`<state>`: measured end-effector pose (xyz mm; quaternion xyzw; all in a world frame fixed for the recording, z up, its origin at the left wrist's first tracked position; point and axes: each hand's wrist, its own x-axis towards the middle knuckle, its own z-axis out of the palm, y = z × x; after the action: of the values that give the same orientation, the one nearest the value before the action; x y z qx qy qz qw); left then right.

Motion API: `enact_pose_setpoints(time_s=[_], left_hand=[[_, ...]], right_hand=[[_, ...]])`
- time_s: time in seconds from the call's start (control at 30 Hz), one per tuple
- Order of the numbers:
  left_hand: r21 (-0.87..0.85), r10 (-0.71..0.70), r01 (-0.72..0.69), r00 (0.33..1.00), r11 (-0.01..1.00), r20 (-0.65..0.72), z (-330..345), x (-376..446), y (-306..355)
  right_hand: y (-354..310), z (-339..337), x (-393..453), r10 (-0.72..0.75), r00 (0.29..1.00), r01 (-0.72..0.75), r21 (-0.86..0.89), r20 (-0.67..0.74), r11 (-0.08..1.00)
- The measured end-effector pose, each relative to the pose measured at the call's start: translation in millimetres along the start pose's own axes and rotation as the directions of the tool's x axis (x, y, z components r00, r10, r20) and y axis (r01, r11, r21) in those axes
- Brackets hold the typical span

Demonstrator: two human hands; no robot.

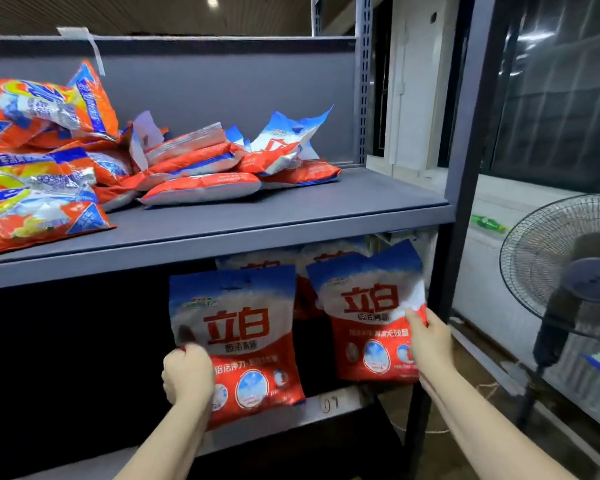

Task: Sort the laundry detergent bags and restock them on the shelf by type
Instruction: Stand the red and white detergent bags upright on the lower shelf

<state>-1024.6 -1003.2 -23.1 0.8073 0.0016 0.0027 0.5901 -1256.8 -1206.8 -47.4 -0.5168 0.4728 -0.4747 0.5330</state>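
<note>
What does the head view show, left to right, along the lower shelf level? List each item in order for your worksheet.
left hand → left red-and-blue bag → shelf label → right red-and-blue bag → right hand → standing fan

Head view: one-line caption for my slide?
Left hand and right hand each stand a red-and-blue detergent bag upright on the lower shelf.

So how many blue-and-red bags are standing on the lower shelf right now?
4 visible: one in the left hand, one in the right hand, and two partly hidden behind them, at and. More may sit behind.
</note>
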Motion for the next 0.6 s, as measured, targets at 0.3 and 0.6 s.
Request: enact_pose_setpoints(time_s=[0.3,0.6], left_hand=[[-0.181,0.027,-0.033,0.999,0.983,-0.035,84.3,47.8,-14.8],[-0.359,-0.044,0.040,0.999,0.932,-0.002,161.2,103.6,-17.5]], right_hand=[[20.3,39.9,79.6,0.071,0.997,-0.076,0.121,0.042,0.990],[38.3,77.2,139.4,0.010,0.971,-0.076,0.271,0.239,0.960]])
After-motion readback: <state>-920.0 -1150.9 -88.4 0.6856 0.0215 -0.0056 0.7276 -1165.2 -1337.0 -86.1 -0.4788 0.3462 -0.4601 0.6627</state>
